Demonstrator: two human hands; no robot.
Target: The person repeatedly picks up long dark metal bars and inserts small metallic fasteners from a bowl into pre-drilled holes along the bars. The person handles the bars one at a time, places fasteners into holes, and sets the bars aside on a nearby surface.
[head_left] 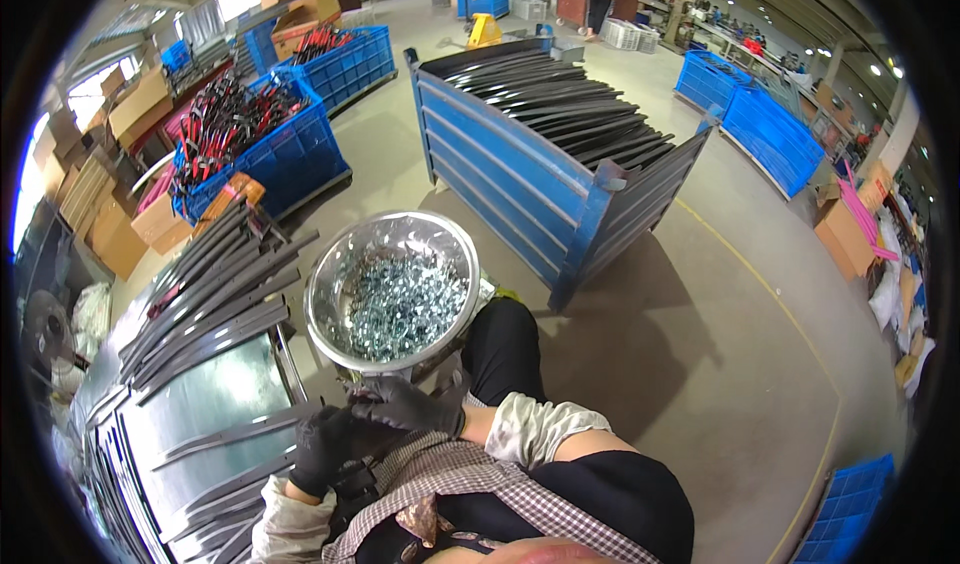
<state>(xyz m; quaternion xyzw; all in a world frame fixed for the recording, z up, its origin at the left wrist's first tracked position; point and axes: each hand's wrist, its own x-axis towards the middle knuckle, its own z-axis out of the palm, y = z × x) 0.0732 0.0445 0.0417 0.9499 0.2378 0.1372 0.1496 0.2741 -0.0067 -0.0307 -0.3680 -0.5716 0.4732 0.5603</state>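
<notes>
Two black gloves point(318, 456) on, holds left hand point(330, 442) and right hand point(402, 404) close together in front of a checked apron point(425, 456), fingers bent inward. Impossible to make out any small item between the fingertips, or how narrow a grip. Just beyond the right hand, has a round metal bowl point(395, 231), partly filled with a loose heap of small shiny metal pieces point(405, 299). To the left, has a metal-topped table point(235, 379) with long black strips point(215, 309) laid across, one ending just beside the left hand. Farther out, faces a large blue crate point(510, 184) stacked with dark strips point(560, 94). At upper left, has in view blue bins point(290, 159) of red and black parts point(225, 124), near cardboard boxes point(140, 109).
</notes>
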